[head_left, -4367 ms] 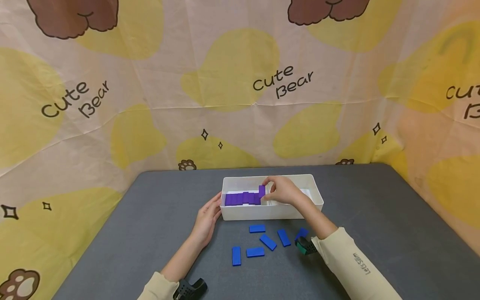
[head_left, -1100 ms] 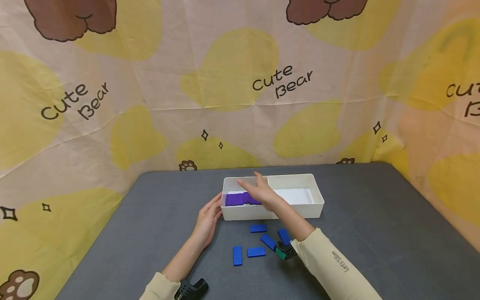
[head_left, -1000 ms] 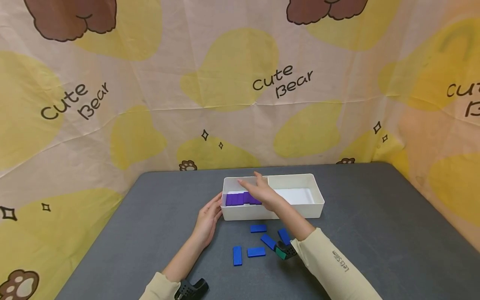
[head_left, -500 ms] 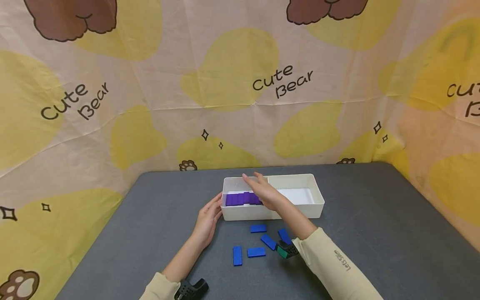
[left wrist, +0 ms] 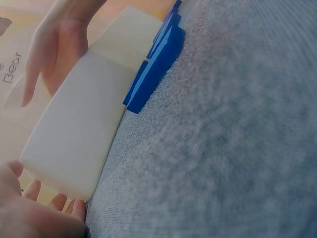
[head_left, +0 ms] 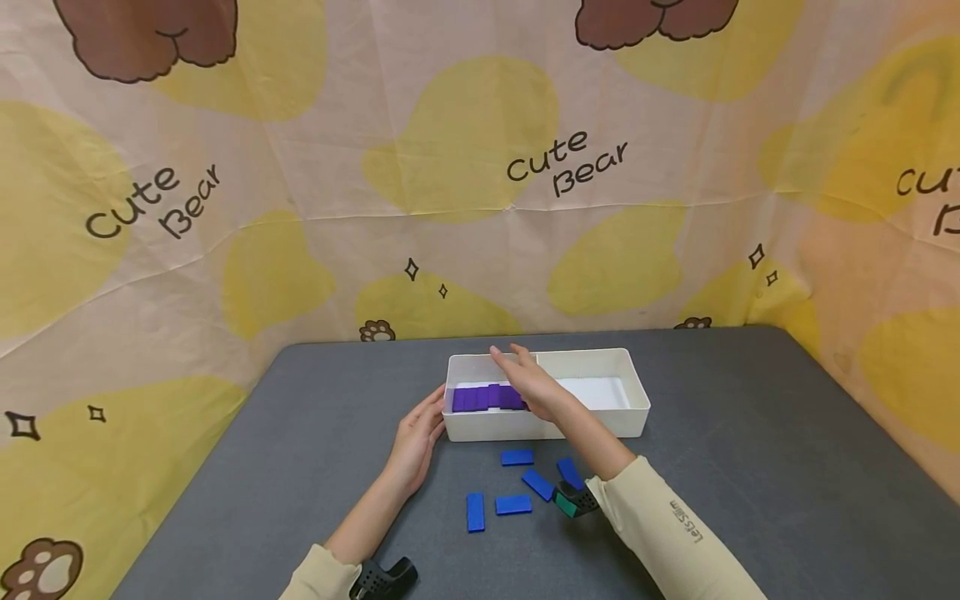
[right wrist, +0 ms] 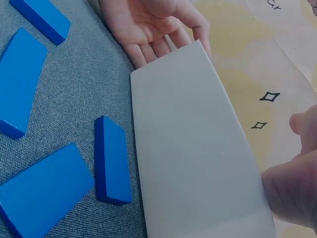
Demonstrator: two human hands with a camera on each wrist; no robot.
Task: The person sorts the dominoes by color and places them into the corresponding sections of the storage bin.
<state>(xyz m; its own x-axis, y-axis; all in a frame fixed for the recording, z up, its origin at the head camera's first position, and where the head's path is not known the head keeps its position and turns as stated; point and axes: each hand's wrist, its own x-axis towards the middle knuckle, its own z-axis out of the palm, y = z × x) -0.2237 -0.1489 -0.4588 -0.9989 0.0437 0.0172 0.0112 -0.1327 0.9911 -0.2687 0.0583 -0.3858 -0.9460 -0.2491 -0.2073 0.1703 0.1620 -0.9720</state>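
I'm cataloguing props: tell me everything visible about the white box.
The white box is long, open-topped and plastic-looking, with rounded corners, divided into two compartments. It stands upright on the gray table, purple blocks lying in its left compartment. The left hand touches its left end; the right hand hangs over it, contact unclear.

Divided box [head_left: 495, 428]: white plastic by look, smooth, soft satin outer wall. Blue blocks [right wrist: 113, 161]: smooth, even-coloured, low sheen; painted wood or plastic, cannot tell. Purple blocks [head_left: 470, 399]: flat-looking faces, material too small to judge. Bench [head_left: 750, 467]: grey woven cloth top, matt, slightly rough. Backdrop [head_left: 300, 250]: printed cloth, thin, creased, mostly matt. 2 sleeves [head_left: 667, 525]: cream cloth, matt, 1 with dark lettering. Wrist mounts [head_left: 382, 579]: black, plastic-looking, perforated.
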